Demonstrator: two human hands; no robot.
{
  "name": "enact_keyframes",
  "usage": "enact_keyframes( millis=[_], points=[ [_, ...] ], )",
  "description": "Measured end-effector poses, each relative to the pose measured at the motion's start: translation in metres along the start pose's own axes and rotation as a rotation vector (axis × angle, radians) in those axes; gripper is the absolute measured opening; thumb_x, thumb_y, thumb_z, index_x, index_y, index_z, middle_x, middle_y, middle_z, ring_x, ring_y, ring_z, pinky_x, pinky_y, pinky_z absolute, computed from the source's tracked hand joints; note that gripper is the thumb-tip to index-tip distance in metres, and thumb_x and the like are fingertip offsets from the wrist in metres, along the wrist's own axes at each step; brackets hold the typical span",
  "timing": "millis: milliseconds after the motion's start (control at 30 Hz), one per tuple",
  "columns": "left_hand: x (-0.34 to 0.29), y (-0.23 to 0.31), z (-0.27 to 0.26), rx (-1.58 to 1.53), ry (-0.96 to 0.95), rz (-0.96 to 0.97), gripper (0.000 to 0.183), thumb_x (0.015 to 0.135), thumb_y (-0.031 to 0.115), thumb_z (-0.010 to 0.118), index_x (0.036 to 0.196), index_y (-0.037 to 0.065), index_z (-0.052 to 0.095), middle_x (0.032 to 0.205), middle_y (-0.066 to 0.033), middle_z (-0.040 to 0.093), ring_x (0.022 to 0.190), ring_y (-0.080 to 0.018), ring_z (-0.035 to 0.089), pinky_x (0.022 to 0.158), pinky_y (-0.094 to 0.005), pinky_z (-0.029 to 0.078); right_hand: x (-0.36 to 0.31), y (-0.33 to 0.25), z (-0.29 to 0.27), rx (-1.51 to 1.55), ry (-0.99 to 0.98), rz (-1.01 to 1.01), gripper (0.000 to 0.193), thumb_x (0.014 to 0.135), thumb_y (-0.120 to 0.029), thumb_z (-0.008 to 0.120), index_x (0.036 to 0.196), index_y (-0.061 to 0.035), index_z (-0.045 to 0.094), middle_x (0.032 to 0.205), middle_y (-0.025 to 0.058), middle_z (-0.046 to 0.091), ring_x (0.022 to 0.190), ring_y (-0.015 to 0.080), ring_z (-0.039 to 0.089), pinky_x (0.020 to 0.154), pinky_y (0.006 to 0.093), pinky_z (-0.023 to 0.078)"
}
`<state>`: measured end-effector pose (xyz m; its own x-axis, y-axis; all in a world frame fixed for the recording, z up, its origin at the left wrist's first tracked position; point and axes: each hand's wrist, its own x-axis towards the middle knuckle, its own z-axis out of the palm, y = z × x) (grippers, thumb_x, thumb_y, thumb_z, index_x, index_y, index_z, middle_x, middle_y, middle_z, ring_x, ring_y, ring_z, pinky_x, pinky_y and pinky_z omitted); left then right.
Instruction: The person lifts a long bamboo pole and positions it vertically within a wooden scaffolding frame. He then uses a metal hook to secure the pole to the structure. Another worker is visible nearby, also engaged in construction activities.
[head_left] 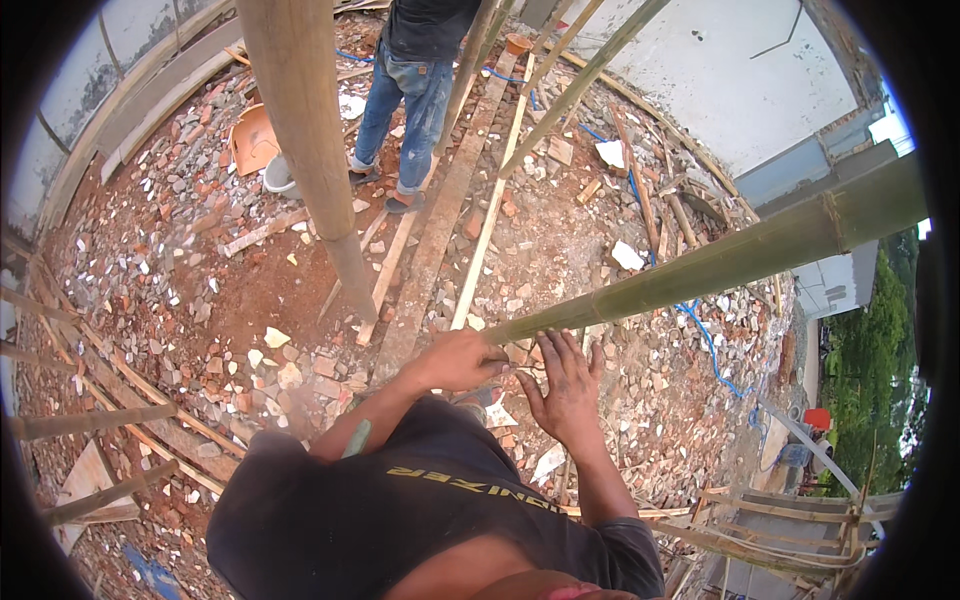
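Note:
A thick green bamboo pole (700, 265) slants from the upper right down to my hands. My left hand (462, 361) is closed at the pole's lower end, with thumb and forefinger drawn together. What sits between those fingers is too small to make out. Beside it, my right hand (570, 390) is open, its fingers stretched out and their tips near the pole's underside. The thumb of that hand points toward my left fingertips. A thick brown bamboo post (300, 130) stands upright ahead and to the left.
Broken brick and stone rubble (290, 375) covers the ground. Long wooden planks (450, 200) lie ahead, near a person in jeans (408, 110). Blue hose (712, 345) runs at the right. An orange broken basin (254, 140) lies at the left; bamboo poles (95, 420) project at lower left.

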<state>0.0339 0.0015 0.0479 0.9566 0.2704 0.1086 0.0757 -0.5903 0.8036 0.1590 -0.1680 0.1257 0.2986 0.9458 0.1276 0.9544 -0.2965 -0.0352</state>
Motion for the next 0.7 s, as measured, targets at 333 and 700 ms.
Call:
enact_keyframes(
  millis=[333, 700],
  points=[
    [-0.001, -0.061, -0.001, -0.55, -0.167, -0.074, 0.036, 0.1, 0.031, 0.058, 0.117, 0.0, 0.068, 0.08, -0.0032, 0.066, 0.072, -0.0105, 0.058, 0.065, -0.0289, 0.047, -0.014, 0.031, 0.027, 0.683, 0.022, 0.034, 0.019, 0.09, -0.016, 0.071, 0.107, -0.0076, 0.07, 0.096, 0.0105, 0.064, 0.081, 0.0265, 0.065, 0.072, 0.0367, 0.055],
    [0.016, -0.067, 0.034, -0.442, 0.122, -0.208, 0.018, 0.092, 0.01, 0.064, 0.099, -0.005, 0.071, 0.09, -0.0106, 0.072, 0.08, -0.0182, 0.065, 0.074, -0.0315, 0.051, -0.036, 0.052, 0.03, 0.516, -0.291, -0.023, 0.023, 0.098, -0.025, 0.056, 0.109, -0.0082, 0.066, 0.104, 0.0138, 0.061, 0.091, 0.0343, 0.064, 0.079, 0.0421, 0.052]
  ],
)
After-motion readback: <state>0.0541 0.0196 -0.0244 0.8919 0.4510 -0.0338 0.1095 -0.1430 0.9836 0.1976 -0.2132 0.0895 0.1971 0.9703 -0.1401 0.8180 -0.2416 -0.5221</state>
